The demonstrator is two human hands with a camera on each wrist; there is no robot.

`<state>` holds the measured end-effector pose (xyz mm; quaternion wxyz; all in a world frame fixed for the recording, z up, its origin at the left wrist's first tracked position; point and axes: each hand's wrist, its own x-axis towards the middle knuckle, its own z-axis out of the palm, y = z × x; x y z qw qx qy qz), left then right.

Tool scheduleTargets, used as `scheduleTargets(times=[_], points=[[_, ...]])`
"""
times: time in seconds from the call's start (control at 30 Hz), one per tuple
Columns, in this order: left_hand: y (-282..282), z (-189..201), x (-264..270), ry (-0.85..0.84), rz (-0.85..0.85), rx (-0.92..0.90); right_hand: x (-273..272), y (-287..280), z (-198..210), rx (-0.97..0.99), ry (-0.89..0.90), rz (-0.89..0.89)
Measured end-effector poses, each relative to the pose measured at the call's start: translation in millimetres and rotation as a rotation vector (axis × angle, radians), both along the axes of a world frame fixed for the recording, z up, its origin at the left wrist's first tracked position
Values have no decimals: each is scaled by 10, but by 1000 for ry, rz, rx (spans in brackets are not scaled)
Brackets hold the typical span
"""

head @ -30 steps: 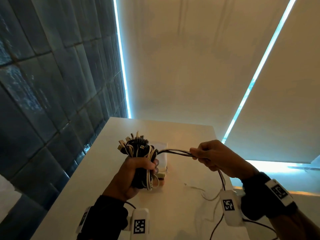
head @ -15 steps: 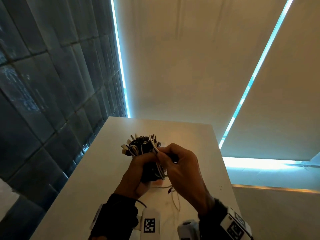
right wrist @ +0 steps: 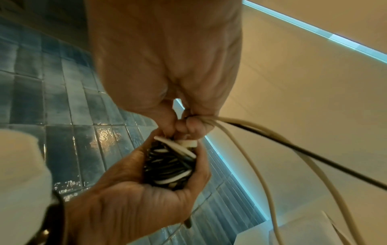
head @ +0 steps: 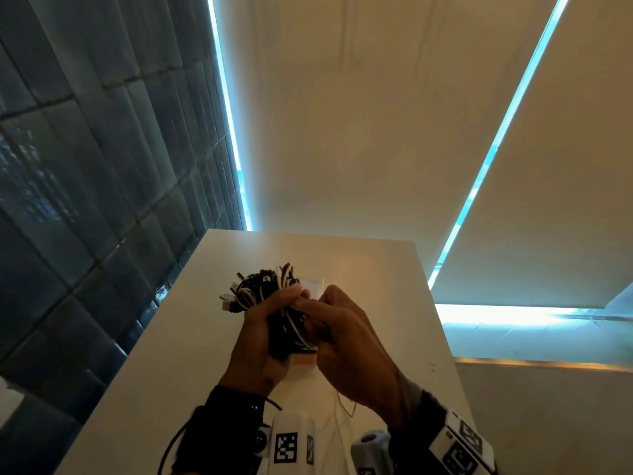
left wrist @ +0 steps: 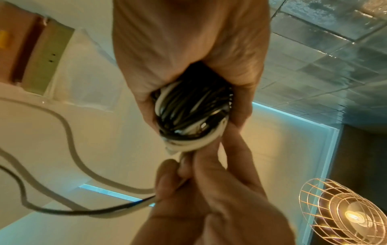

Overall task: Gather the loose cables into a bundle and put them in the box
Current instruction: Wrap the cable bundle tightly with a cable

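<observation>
My left hand (head: 265,323) grips a thick bundle of black and white cables (head: 263,293) above the table, plug ends sticking out on top. Right against the bundle, my right hand (head: 330,323) pinches the loose tails of a white and a black cable (right wrist: 272,149). In the left wrist view the bundle (left wrist: 192,116) fills my left fist (left wrist: 188,49), the right fingers (left wrist: 201,174) sit just under it, and the tails (left wrist: 69,132) loop away. The box (head: 313,282) lies on the table behind the hands, mostly hidden.
The white table (head: 154,354) is narrow, with a dark tiled wall (head: 85,200) along its left edge and light blinds beyond its far edge. A thin white cable (head: 342,406) lies on the table near me. A wire-cage lamp (left wrist: 343,213) glows nearby.
My right hand, stretched out to the right with the cable tails a second ago, has come in against the bundle. The left hand keeps its grip.
</observation>
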<state>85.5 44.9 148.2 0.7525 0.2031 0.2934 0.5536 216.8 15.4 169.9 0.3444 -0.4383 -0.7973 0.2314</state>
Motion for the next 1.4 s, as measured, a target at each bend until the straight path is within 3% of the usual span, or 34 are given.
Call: scheduleTargets(times=[0.13, 0.27, 0.37, 0.43, 0.57, 0.6, 0.7, 0.8, 0.87, 1.0, 1.17, 1.4], points=[[126, -88, 23, 74, 139, -20, 66, 116, 79, 21, -147, -21], [277, -104, -34, 115, 267, -52, 105, 22, 105, -84, 138, -215], [374, -116, -71, 123, 339, -50, 100, -109, 118, -235, 331, -156], [377, -61, -46, 90, 271, -61, 21, -188, 56, -338, 429, -33], [250, 237, 28, 11, -30, -32, 51, -150, -330, -590, 635, 126], [203, 288, 50, 52, -86, 10, 101, -94, -420, -645, 607, 158], [84, 301, 105, 146, -201, 133, 253, 103, -554, -686, 290, 191], [0, 240, 111, 369, -185, 239, 458, 370, -506, -473, -56, 111], [-30, 193, 111, 499, -139, 254, 587, 540, -345, -353, -155, 47], [-60, 129, 160, 593, -68, 252, 657, 744, 56, -107, -370, 171], [-103, 123, 155, 542, -56, 255, 678, 881, 403, 142, -553, 164], [-97, 114, 81, 529, -160, 273, 622, 936, 592, 294, -625, 155]])
